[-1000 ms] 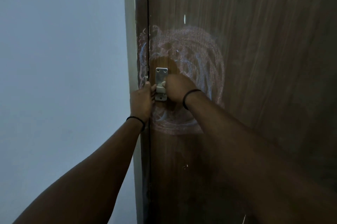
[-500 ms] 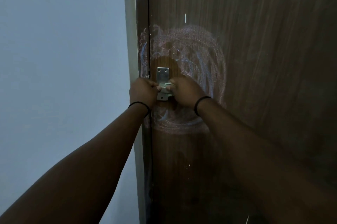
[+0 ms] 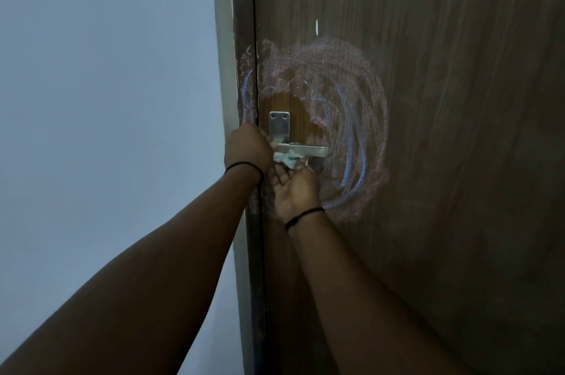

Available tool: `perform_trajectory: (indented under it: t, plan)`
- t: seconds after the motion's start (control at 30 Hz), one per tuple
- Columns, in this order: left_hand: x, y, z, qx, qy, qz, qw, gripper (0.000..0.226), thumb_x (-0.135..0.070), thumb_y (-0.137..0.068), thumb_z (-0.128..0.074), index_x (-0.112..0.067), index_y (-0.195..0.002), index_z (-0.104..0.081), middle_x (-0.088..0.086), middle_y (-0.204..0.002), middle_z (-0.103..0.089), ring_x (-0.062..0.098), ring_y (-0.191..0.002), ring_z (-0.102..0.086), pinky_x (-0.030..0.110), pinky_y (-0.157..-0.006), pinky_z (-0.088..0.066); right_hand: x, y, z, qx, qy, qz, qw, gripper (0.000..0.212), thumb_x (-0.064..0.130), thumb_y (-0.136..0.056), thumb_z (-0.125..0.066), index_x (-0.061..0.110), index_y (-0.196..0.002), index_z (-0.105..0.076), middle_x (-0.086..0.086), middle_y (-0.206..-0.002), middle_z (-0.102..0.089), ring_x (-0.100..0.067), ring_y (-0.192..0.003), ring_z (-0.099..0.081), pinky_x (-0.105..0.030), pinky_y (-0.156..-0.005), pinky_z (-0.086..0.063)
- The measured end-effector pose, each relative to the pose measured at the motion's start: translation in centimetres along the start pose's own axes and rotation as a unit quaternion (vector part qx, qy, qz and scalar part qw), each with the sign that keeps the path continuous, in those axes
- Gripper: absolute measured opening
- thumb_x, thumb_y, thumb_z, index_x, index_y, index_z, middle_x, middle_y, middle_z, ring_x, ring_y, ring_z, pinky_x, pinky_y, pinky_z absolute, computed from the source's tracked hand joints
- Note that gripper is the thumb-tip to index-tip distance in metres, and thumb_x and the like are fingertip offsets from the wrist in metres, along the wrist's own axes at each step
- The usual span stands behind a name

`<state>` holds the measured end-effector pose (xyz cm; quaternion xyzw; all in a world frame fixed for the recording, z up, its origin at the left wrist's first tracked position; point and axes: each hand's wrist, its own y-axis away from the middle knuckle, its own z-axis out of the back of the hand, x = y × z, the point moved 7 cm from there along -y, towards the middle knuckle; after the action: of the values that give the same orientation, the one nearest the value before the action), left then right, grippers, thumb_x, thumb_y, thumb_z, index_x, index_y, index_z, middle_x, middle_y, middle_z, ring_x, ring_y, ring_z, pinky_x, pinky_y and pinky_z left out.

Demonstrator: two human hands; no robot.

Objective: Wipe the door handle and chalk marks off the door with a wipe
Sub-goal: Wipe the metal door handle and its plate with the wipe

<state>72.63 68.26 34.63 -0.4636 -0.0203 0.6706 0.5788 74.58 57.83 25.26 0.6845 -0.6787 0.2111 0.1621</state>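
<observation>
A brown wooden door (image 3: 443,160) carries pink and blue chalk marks (image 3: 351,118) swirled around a silver door handle (image 3: 308,150) with a screw plate (image 3: 278,125). A crumpled white wipe (image 3: 286,159) is bunched under the lever's inner end, and a bit of it shows above the lever. My left hand (image 3: 247,147) has its fingers curled at that inner end, pinching the wipe there. My right hand (image 3: 295,191) is palm up beneath the lever and holds the wipe against its underside. A patch of wood around the plate is free of chalk.
The dark door frame (image 3: 243,38) runs along the door's left edge and has chalk smears on it too. Left of it is a plain pale wall (image 3: 107,99). A small white fleck (image 3: 316,27) sits on the door above the chalk.
My right hand has dropped from over the lever to below it and turned palm up, uncovering the lever. My left hand stayed at the handle's inner end.
</observation>
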Motion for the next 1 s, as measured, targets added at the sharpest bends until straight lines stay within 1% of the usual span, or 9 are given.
perform_trajectory:
  t: [0.23,0.33,0.4,0.43,0.53,0.67,0.77,0.83,1.0]
  plan:
    - [-0.3,-0.2,0.0,0.01,-0.019,-0.011,1.0,0.016,-0.022,-0.085,-0.071,-0.014,-0.098,-0.076,0.006,-0.097,-0.073,0.021,-0.084,-0.065,0.026,-0.071,-0.047,-1.4,-0.1,-0.7,-0.055,0.029,-0.002,0.998,0.014,-0.001,-0.096,-0.048,0.006,-0.096,-0.06,-0.008,-0.085,-0.063,-0.019,-0.077,-0.063,-0.026,-0.068,-0.054]
    - [-0.3,-0.1,0.1,0.007,-0.015,-0.013,1.0,0.015,-0.023,-0.085,-0.071,-0.015,-0.097,-0.076,0.004,-0.096,-0.074,0.017,-0.079,-0.062,0.027,-0.071,-0.047,-2.6,-0.1,-2.0,-0.062,0.079,-0.065,0.993,0.014,0.009,-0.1,-0.039,0.011,-0.111,-0.049,-0.009,-0.106,-0.057,-0.027,-0.104,-0.059,-0.027,-0.072,-0.048]
    - [-0.3,0.0,0.1,0.009,-0.015,-0.013,1.0,0.014,-0.024,-0.085,-0.071,-0.016,-0.095,-0.077,0.003,-0.094,-0.074,0.014,-0.076,-0.059,0.026,-0.07,-0.046,-2.4,-0.3,-2.5,-0.057,0.066,-0.063,0.994,0.027,0.008,-0.102,-0.034,0.001,-0.122,-0.051,-0.02,-0.123,-0.056,-0.035,-0.118,-0.055,-0.034,-0.086,-0.049]
    - [-0.2,0.0,0.1,0.009,-0.016,-0.011,1.0,0.013,-0.024,-0.085,-0.071,-0.016,-0.094,-0.077,0.002,-0.094,-0.074,0.013,-0.075,-0.059,0.026,-0.069,-0.045,-1.8,-0.4,-2.2,-0.061,0.046,-0.047,0.996,0.028,0.006,-0.102,-0.033,-0.002,-0.118,-0.054,-0.023,-0.118,-0.058,-0.037,-0.11,-0.059,-0.038,-0.093,-0.049]
    - [0.0,0.0,0.0,0.001,-0.002,0.003,1.0,0.011,-0.023,-0.084,-0.071,-0.017,-0.093,-0.077,0.002,-0.094,-0.073,0.012,-0.074,-0.056,0.024,-0.068,-0.042,1.4,-0.4,-0.1,-0.07,-0.006,0.007,0.998,0.024,-0.005,-0.098,-0.035,0.004,-0.099,-0.058,-0.01,-0.089,-0.061,-0.02,-0.078,-0.061,-0.035,-0.086,-0.053]
    - [-0.5,0.5,-0.4,-0.02,-0.02,-0.006,1.0,0.014,-0.021,-0.086,-0.068,-0.013,-0.095,-0.075,0.006,-0.095,-0.073,0.019,-0.082,-0.063,0.026,-0.07,-0.047,4.4,-0.6,2.1,-0.051,-0.025,0.036,0.998,0.03,-0.007,-0.098,-0.036,0.001,-0.116,-0.058,-0.007,-0.092,-0.06,-0.017,-0.082,-0.059,-0.031,-0.084,-0.051]
    - [-0.5,0.5,-0.3,-0.017,-0.02,-0.005,1.0,0.014,-0.022,-0.086,-0.07,-0.014,-0.094,-0.077,0.006,-0.095,-0.073,0.021,-0.086,-0.065,0.025,-0.072,-0.046,2.3,-0.2,0.3,-0.033,-0.017,0.005,0.999,0.033,-0.007,-0.097,-0.038,-0.001,-0.124,-0.055,-0.007,-0.091,-0.062,-0.015,-0.076,-0.062,-0.023,-0.068,-0.056]
    - [-0.2,0.2,-0.1,-0.009,-0.02,0.003,1.0,0.013,-0.022,-0.084,-0.072,-0.015,-0.094,-0.077,0.006,-0.094,-0.074,0.018,-0.079,-0.062,0.024,-0.07,-0.044,0.7,0.1,-1.3,-0.025,-0.013,-0.012,1.0,0.033,-0.007,-0.097,-0.036,-0.001,-0.123,-0.055,-0.008,-0.091,-0.062,-0.015,-0.073,-0.062,-0.024,-0.07,-0.055]
    - [-0.3,-0.2,-0.2,0.008,-0.016,0.007,1.0,0.01,-0.021,-0.083,-0.073,-0.013,-0.09,-0.076,0.005,-0.092,-0.073,0.014,-0.073,-0.058,0.024,-0.07,-0.046,3.2,0.5,0.9,-0.048,-0.053,0.017,0.997,0.029,-0.01,-0.096,-0.039,0.002,-0.111,-0.061,-0.015,-0.12,-0.061,-0.026,-0.106,-0.061,-0.033,-0.089,-0.054]
